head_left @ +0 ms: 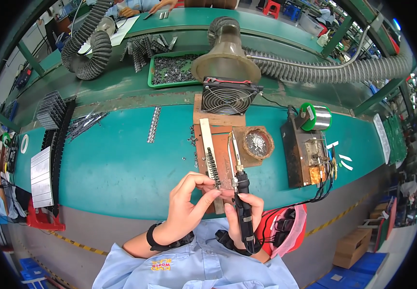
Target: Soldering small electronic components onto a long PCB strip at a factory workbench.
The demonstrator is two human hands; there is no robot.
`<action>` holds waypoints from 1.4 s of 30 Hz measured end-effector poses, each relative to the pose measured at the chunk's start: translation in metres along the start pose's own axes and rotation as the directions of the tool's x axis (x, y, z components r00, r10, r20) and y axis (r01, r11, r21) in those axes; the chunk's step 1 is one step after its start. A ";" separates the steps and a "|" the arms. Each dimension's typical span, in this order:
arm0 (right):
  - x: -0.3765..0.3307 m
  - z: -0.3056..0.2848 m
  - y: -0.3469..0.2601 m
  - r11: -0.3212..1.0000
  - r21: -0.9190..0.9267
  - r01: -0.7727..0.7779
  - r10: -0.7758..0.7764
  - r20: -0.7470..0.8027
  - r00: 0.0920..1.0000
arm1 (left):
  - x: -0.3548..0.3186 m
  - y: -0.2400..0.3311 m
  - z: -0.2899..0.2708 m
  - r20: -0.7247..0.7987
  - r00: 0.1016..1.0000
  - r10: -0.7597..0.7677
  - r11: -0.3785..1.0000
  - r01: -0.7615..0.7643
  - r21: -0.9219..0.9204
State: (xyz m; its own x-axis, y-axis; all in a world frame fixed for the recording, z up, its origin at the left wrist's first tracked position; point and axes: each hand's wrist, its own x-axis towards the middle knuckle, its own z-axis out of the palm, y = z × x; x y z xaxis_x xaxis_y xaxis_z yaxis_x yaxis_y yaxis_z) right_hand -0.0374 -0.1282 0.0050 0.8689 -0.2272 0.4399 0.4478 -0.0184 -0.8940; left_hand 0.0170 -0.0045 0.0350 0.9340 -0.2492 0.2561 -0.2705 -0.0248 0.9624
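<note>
My left hand [189, 195] is closed in a pinch at the near end of a row of small black parts [212, 164]. That row sits along a pale wooden strip [205, 132], which lies lengthwise on a brown board. In my right hand [247, 207] is a black soldering iron [242, 192], its handle gripped and its metal tip pointing away from me. A thin metal tube runs alongside the tip. The iron's tip is to the right of the row, apart from it. My fingertips hide the exact part pinched in my left hand.
Beyond the board stands a black fan [230, 98], below a fume hood [227, 60]. A brown bowl with silvery bits [258, 143] and a feeder box [297, 154] with a green-rimmed solder spool [316, 117] stand right. A metal strip [154, 125] and racks [42, 176] lie left.
</note>
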 end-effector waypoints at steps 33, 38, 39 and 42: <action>-0.018 -0.042 0.015 0.982 -0.122 -0.146 0.112 -0.254 0.961 | 0.166 -0.099 -0.177 -0.272 0.962 0.004 0.700 0.191 0.688; -0.006 -0.042 0.023 0.964 -0.253 -0.088 0.025 -0.242 0.970 | 0.127 -0.093 -0.180 -0.264 0.955 -0.133 0.889 0.233 0.395; -0.005 -0.042 0.027 0.955 -0.284 -0.081 0.001 -0.270 0.963 | 0.124 -0.097 -0.184 -0.255 0.955 -0.153 0.903 0.240 0.356; -0.006 -0.037 0.032 0.941 -0.325 -0.091 -0.021 -0.327 0.945 | 0.121 -0.116 -0.200 -0.260 0.947 -0.188 0.930 0.257 0.262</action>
State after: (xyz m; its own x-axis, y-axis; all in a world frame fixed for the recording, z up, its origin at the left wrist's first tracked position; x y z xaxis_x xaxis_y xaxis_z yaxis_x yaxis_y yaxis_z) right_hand -0.0363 -0.1633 -0.0291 0.7426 -0.5325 0.4063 0.2736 -0.3126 -0.9097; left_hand 0.2082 0.1616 -0.0271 0.9962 0.0200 0.0849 -0.0730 -0.3409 0.9373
